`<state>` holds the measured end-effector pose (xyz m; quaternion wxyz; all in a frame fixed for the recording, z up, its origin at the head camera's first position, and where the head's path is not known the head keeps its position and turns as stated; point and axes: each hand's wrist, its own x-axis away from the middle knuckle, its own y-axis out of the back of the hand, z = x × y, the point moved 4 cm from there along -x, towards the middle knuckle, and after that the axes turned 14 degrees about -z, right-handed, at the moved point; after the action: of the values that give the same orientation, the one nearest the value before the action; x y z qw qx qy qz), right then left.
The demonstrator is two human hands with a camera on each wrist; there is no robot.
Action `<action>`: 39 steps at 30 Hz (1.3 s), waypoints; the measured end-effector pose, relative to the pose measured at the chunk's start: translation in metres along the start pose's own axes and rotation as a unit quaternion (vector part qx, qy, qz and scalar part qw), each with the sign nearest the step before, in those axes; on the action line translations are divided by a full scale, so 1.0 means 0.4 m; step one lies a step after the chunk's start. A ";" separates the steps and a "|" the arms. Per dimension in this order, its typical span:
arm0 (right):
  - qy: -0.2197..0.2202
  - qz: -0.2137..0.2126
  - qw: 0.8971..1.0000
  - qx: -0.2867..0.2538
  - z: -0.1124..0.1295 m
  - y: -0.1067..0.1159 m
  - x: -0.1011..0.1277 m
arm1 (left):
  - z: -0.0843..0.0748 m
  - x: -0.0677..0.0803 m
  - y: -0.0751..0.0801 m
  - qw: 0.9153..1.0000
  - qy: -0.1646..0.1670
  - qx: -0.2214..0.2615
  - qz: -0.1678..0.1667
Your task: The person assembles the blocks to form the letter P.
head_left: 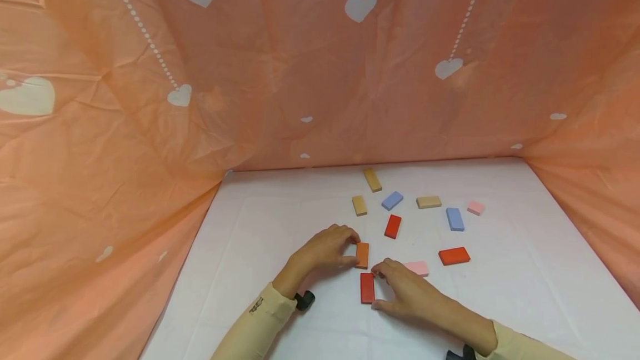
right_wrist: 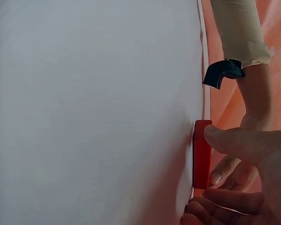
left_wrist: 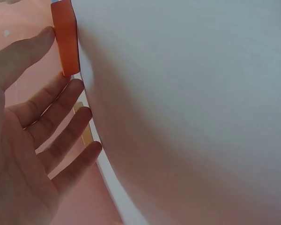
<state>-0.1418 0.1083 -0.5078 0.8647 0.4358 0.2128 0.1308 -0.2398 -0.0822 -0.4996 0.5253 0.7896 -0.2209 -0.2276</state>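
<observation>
left hand point(head_left: 327, 249) pinching orange block point(head_left: 362, 255), palm down

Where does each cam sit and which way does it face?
Head: above, facing forward and down at the table; both hands, sleeves show.
Left wrist: low at the left hand, along its fingers to the orange block.
Right wrist: low at the right hand, toward the red block; left forearm behind.
Shared: both blocks also appear in the head view.

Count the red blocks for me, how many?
3. One red block lies at the right hand, one sits mid-table, one lies further right. Hands may hide others.
</observation>
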 end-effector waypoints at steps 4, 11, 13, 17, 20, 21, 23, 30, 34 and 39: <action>-0.005 -0.005 1.000 -0.004 -0.001 -0.001 0.001 | -0.001 0.001 -0.003 1.000 -0.009 -0.006 -0.004; -0.005 -0.017 1.000 -0.003 0.000 -0.007 0.003 | -0.006 0.007 -0.010 1.000 -0.010 -0.020 -0.013; -0.008 -0.019 1.000 -0.002 0.000 -0.007 0.004 | -0.010 0.008 -0.011 1.000 -0.012 -0.021 -0.014; -0.009 -0.022 1.000 0.003 0.001 -0.008 0.003 | -0.017 0.008 -0.012 0.999 -0.015 -0.026 -0.014; -0.008 -0.026 1.000 0.008 0.001 -0.007 0.001 | -0.020 0.007 -0.012 0.999 -0.015 -0.031 -0.013; -0.009 -0.027 1.000 0.009 0.001 -0.007 0.001 | -0.021 0.007 -0.012 0.999 -0.015 -0.032 -0.012; -0.008 -0.030 0.999 0.013 0.002 -0.007 0.000 | -0.023 0.007 -0.011 0.999 -0.016 -0.033 -0.011; -0.009 -0.023 0.999 0.026 0.000 -0.010 -0.004 | -0.026 0.004 -0.013 0.999 -0.011 -0.043 -0.004; -0.011 -0.017 0.999 0.027 0.000 -0.010 -0.005 | -0.026 0.003 -0.014 0.999 -0.010 -0.046 -0.003; -0.003 -0.020 0.999 0.028 -0.001 -0.009 -0.007 | -0.022 0.002 -0.015 0.999 -0.010 -0.043 -0.003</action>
<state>-0.1442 0.1052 -0.5101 0.8555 0.4556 0.2222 0.1058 -0.2333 -0.0741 -0.5022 0.5555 0.7650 -0.2134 -0.2464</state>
